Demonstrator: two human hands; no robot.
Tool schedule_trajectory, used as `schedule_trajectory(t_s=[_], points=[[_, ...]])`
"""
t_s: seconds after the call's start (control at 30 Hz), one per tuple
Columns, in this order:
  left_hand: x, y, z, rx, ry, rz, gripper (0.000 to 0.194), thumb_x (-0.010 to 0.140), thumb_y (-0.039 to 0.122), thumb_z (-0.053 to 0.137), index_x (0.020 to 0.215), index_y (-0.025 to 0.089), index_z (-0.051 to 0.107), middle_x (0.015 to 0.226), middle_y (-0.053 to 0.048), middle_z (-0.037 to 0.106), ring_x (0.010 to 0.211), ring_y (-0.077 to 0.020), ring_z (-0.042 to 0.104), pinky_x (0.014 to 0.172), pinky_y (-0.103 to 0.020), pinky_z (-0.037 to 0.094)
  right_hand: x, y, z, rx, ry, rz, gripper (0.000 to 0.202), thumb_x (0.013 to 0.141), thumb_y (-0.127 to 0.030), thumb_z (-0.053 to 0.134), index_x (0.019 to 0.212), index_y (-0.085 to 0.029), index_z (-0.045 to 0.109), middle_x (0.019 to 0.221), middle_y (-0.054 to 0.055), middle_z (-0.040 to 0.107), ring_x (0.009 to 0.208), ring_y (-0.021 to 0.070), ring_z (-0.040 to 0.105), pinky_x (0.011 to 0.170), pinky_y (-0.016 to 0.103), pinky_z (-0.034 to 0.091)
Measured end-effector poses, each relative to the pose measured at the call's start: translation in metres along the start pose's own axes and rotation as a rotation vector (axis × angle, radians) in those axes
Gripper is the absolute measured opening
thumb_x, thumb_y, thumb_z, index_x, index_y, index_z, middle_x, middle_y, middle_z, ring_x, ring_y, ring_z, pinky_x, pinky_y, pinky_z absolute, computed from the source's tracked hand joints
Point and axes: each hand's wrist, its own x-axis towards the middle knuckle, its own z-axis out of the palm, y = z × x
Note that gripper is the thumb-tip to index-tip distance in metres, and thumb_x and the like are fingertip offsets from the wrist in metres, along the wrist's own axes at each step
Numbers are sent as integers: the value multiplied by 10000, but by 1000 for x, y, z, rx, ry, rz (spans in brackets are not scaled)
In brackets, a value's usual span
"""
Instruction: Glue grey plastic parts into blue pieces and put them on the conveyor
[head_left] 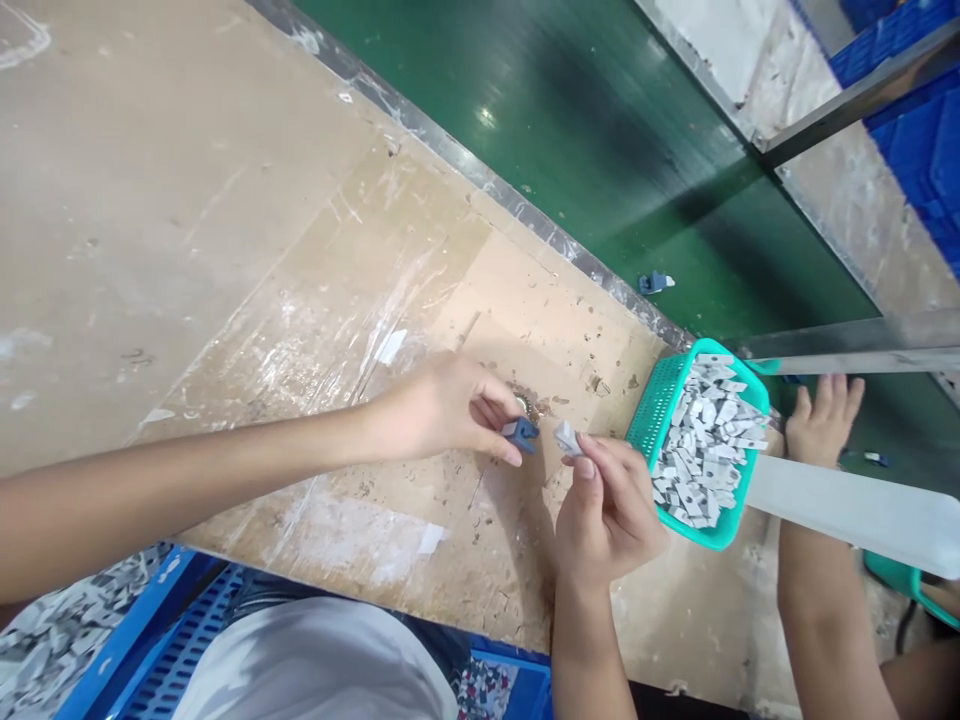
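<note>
Far left, low: blue plastic crate (131, 640) of pale pieces beside the wooden worktable (225, 250). Left hand (442, 410): thumb and fingertips pinched on a small dark blue, notched plastic piece (519, 433), notch toward the right. Right hand (609, 510): thumb and finger closed on a small pale grey, blocky piece (568, 438). Both pieces held over the table, near each other, gap between. Step in hand, by my reading: aligning the pair. Next move would call for steady pinches and the pale end squared to the notch. Right of these: turquoise perforated plastic basket (651, 400), heaped with pale pieces; beyond it, a co-worker's hand (821, 425).
</note>
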Motion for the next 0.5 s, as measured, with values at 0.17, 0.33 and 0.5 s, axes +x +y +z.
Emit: schedule_trajectory(t_s=[0.17, 0.33, 0.5], points=[[-1, 1, 6, -54, -71, -9, 261, 698, 319, 813, 898, 163, 755, 840, -54, 740, 805, -201, 696, 709, -272, 552, -2, -5, -3, 32, -82, -11, 321, 870, -99, 588, 1085, -303, 711, 868, 26, 655, 769, 161, 635, 654, 334, 532], [-3, 5, 9, -118, -63, -34, 255, 686, 287, 827, 902, 173, 754, 860, -50, 746, 806, -181, 694, 722, -254, 558, -1, -6, -4, 74, -124, -20, 350, 872, -85, 578, 1109, -311, 700, 876, 25, 665, 773, 166, 638, 673, 347, 534], [-7, 9, 10, -159, -44, -2, 232, 713, 285, 808, 915, 179, 761, 883, -50, 741, 834, -178, 695, 746, -251, 562, 0, -6, -7, 58, -201, -29, 411, 863, -81, 600, 1161, -355, 676, 909, 24, 662, 800, 167, 644, 685, 348, 544]])
